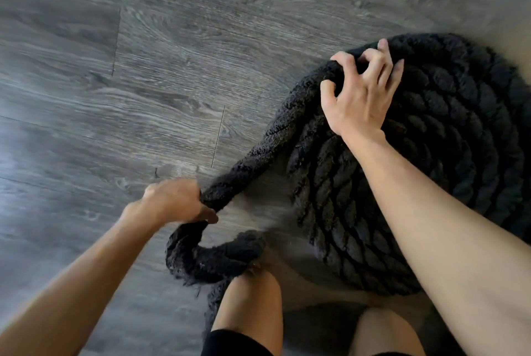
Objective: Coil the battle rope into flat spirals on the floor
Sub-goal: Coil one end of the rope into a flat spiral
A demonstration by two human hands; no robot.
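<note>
A thick black battle rope lies wound in a flat spiral (431, 160) on the floor at the right. Its loose outer strand (258, 154) lifts off the spiral's left edge and runs down-left. My left hand (175, 200) is closed around that strand near the frame's lower middle. Below this hand the rope bends into a loop (207, 261) that rests against my knee. My right hand (362, 91) sits on the spiral's upper left rim, fingers curled over the outermost turn and pressing on it.
Grey wood-grain plank flooring (129, 68) fills the left and top of the view. My bare knees (250, 307) and the hem of black shorts show at the bottom, close to the spiral's near edge.
</note>
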